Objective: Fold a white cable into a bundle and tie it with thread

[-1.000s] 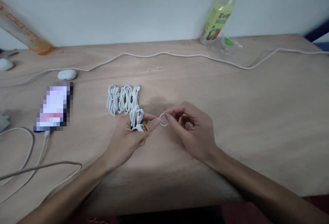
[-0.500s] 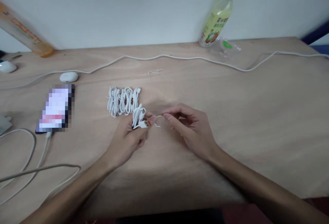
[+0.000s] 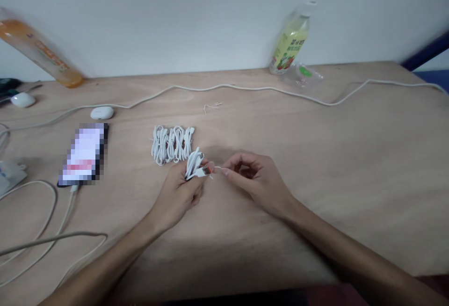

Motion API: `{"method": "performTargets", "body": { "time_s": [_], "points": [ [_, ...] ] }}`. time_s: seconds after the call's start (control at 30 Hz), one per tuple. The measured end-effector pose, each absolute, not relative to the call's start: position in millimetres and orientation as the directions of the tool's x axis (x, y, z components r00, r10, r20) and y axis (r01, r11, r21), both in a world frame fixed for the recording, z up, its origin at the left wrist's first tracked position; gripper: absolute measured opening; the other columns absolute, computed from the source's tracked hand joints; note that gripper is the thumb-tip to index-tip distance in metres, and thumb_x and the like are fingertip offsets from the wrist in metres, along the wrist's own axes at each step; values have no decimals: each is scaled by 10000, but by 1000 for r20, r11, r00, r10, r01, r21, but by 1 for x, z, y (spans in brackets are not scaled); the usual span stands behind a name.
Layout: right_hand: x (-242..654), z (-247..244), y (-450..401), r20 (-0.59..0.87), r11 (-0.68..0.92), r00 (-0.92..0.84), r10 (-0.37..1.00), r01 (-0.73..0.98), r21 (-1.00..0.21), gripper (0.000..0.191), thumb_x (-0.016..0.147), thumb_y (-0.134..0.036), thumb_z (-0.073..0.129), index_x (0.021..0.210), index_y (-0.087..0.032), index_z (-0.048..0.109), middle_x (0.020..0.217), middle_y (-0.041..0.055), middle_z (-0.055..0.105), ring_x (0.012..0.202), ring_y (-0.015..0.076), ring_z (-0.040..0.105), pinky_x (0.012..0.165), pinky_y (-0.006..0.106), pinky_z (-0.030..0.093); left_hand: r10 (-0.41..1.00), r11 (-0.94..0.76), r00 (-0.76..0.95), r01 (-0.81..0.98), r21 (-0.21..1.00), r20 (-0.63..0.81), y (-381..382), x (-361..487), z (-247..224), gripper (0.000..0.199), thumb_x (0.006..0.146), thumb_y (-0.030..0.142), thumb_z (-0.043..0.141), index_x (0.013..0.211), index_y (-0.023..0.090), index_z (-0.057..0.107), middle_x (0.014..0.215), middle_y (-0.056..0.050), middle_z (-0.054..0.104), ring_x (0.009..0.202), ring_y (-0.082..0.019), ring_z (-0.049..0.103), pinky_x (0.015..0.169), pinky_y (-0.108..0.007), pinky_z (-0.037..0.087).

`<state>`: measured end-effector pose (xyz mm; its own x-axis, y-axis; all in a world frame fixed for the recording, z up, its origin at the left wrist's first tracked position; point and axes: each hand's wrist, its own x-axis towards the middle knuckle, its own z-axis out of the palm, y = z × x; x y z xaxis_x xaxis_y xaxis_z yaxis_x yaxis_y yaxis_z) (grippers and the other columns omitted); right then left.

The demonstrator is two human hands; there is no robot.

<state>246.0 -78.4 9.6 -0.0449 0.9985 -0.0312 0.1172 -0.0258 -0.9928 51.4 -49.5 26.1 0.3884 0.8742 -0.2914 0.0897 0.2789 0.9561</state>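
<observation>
My left hand (image 3: 182,186) is closed round a coiled white USB cable (image 3: 194,162), whose plug with an orange tip points to the right. Between the thumb and forefinger of my right hand (image 3: 254,175) is the end of a thin white twist tie (image 3: 218,167). The tie runs across to the left fingertips beside the plug, and part of it is hidden there. Just beyond my left hand, several coiled white cables (image 3: 171,144) lie side by side in a row on the wooden table.
Loose twist ties (image 3: 211,106) lie behind the row. A long white cord (image 3: 245,87) crosses the table. On the left are a phone (image 3: 84,151) on a charging cable, a white earbud case (image 3: 102,112) and an orange bottle (image 3: 42,53); a yellow-green bottle (image 3: 291,44) leans against the wall.
My right hand has drawn a little closer to the left one, and the twist tie's open loop between them looks smaller and straighter. The whole view has shifted slightly.
</observation>
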Motion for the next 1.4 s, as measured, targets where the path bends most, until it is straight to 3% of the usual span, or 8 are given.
{"method": "performTargets", "body": {
  "time_s": [0.17,0.43,0.63,0.8,0.9,1.0,1.13,1.4],
  "points": [
    [251,8,-74,27,21,40,999,139,-990,171,854,-364,774,776,-212,771,735,7,727,640,141,583,594,280,431,885,266,374,82,960,-277,-49,50,22,265,933,444,725,915,199,626,477,137,384,373,-58,279,349,-175,220],
    [250,9,-73,58,51,33,998,182,-982,213,845,-405,804,751,-215,804,666,8,726,566,126,513,526,268,365,884,249,384,95,964,-266,-51,50,21,293,944,471,711,916,190,634,473,132,382,381,-67,294,363,-187,248],
    [250,9,-74,75,80,-32,997,192,-978,184,871,-362,779,769,-209,784,639,-19,666,570,117,498,521,257,353,888,226,387,103,969,-248,-52,50,23,257,956,440,684,895,201,611,487,132,382,388,-70,305,375,-189,259],
    [261,10,-69,148,190,-154,977,316,-929,169,931,-284,705,782,-205,707,689,-22,638,590,113,504,523,241,373,868,235,424,104,966,-257,-50,51,23,331,931,455,700,784,230,507,495,125,369,407,-71,303,393,-191,272],
    [272,14,-67,258,410,-358,897,458,-789,130,961,-170,639,845,-207,684,779,-3,664,642,126,551,574,245,429,839,234,471,139,962,-272,-49,49,23,365,923,480,700,757,235,485,482,118,381,412,-73,309,395,-194,269],
    [280,20,-66,366,640,-528,766,570,-516,178,1023,-107,567,918,-192,683,889,58,703,783,179,628,681,288,501,810,237,514,153,959,-282,-48,48,21,341,922,494,695,802,231,512,499,120,400,408,-73,313,386,-192,272],
    [283,27,-68,348,738,-653,672,626,-252,239,1075,-97,521,944,-195,694,915,78,713,860,219,659,744,330,542,797,236,538,141,961,-275,-48,47,19,337,912,505,715,847,223,543,526,124,402,401,-67,308,373,-189,276],
    [290,30,-75,367,757,-683,631,646,-99,298,1108,-121,488,912,-190,701,864,72,692,832,219,646,687,328,532,723,235,610,223,946,-323,-47,46,21,254,940,406,660,843,243,491,569,115,401,414,-72,331,372,-185,305]
  ]
}}
